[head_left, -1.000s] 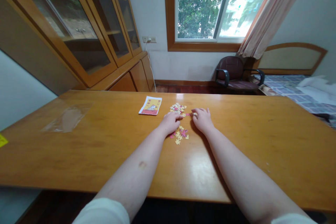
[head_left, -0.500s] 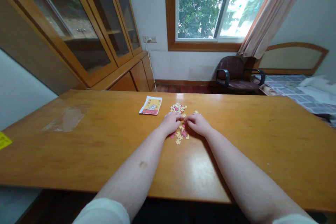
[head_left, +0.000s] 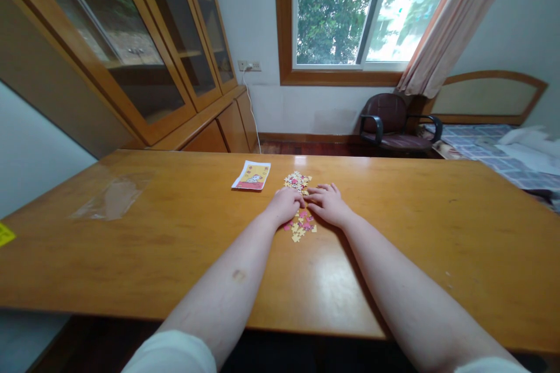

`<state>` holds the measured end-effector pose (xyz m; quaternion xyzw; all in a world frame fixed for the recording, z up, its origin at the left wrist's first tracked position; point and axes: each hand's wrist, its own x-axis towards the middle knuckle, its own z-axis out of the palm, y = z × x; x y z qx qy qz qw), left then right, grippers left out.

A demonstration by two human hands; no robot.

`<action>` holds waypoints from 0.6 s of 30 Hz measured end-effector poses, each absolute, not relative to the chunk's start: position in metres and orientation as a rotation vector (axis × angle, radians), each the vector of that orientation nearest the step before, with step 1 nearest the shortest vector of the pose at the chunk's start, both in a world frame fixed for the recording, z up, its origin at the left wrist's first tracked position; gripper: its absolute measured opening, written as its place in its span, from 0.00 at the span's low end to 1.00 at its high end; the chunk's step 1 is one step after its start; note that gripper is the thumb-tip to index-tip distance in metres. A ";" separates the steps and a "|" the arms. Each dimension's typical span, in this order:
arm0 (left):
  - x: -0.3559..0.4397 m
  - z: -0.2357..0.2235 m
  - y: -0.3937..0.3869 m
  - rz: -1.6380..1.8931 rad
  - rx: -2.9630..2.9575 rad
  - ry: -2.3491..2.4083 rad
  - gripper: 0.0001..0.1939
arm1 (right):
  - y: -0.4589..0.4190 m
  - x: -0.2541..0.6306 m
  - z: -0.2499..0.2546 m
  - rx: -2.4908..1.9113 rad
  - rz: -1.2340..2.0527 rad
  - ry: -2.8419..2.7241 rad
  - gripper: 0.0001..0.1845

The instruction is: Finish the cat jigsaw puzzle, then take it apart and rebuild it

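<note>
Jigsaw puzzle pieces lie on the wooden table (head_left: 184, 245) in two loose groups. The farther pile (head_left: 296, 179) is mostly pale, with some pink. Yellow and pink pieces make up the nearer group (head_left: 301, 227). Between the groups, my left hand (head_left: 285, 206) rests with its fingers curled in; what they hold, if anything, is hidden. My right hand (head_left: 329, 204) lies palm down with fingers spread, its fingertips at the pieces and close to the left fingers. Just left of the far pile lies a small picture sheet (head_left: 252, 176) in yellow and red.
A clear plastic bag (head_left: 114, 197) lies flat on the table's left part. A yellow sticker (head_left: 6, 234) shows at the far left edge. Beyond the table stand a glass-door cabinet (head_left: 175, 70), a dark red armchair (head_left: 387, 119) and a bed (head_left: 476, 143).
My right hand has opened from bent fingers to spread ones, and its fingers now reach farther forward, over the spot where loose pieces showed. My left hand has barely moved.
</note>
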<state>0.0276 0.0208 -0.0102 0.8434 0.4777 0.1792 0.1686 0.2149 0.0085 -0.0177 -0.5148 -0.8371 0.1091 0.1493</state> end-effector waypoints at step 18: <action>0.027 -0.011 0.021 0.600 2.309 1.539 0.16 | 0.011 0.217 -0.019 -1.335 0.348 -2.355 0.17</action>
